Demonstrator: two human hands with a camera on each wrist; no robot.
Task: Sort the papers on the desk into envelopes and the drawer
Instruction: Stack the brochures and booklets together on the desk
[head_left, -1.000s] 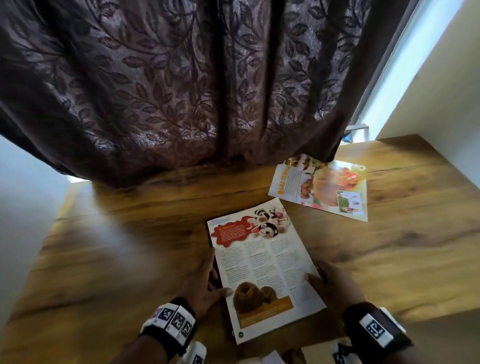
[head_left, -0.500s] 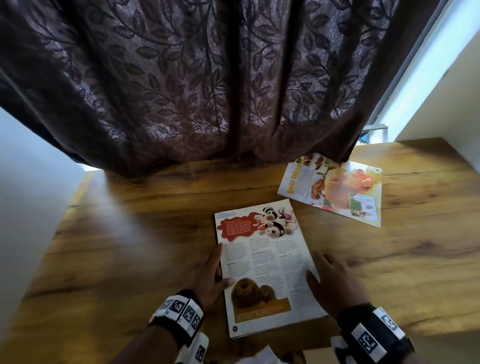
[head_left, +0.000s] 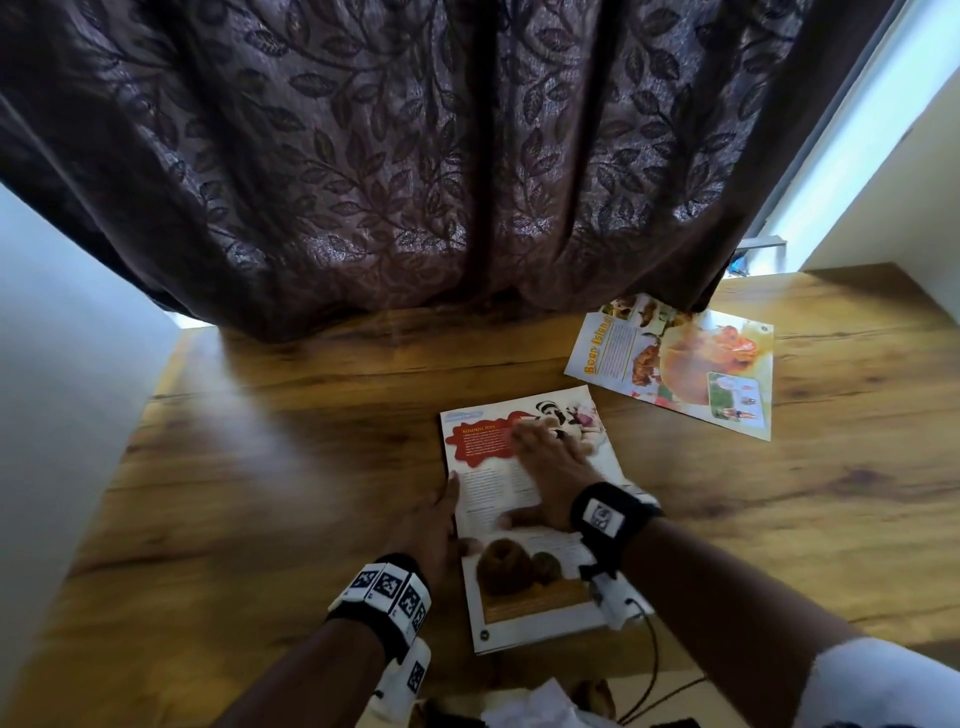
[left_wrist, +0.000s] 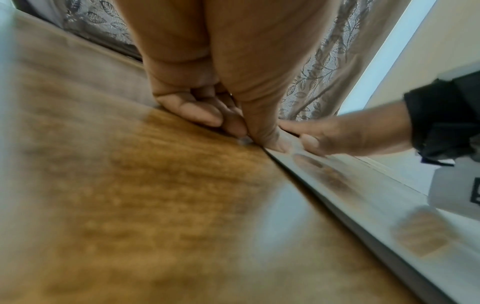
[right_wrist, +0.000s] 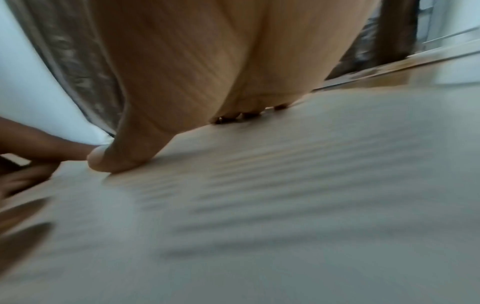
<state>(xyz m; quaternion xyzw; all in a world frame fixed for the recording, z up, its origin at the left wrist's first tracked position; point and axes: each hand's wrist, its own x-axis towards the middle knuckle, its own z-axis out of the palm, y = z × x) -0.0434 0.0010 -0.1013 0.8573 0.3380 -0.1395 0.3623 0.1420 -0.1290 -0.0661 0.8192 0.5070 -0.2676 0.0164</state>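
A printed magazine page (head_left: 540, 592) with a red splash heading and brown photos lies on the wooden desk (head_left: 270, 493), near the front. My right hand (head_left: 550, 457) lies flat across its upper half, fingers spread and pressing down (right_wrist: 311, 185). My left hand (head_left: 431, 525) rests at the page's left edge, its thumb on the paper (left_wrist: 270, 139) and fingers against the wood. A second colourful page (head_left: 680, 369) with an orange picture lies apart at the back right, partly under the curtain hem. No envelope or drawer shows.
A dark leaf-patterned curtain (head_left: 415, 156) hangs over the desk's far edge. White walls flank both sides. A cable (head_left: 654, 670) and crumpled white paper (head_left: 535, 709) sit at the desk's front edge. Bare wood spreads left of the pages.
My right hand has slid from the page's right edge up and left onto its upper half. The left hand stays at the left edge. The head view has shifted slightly.
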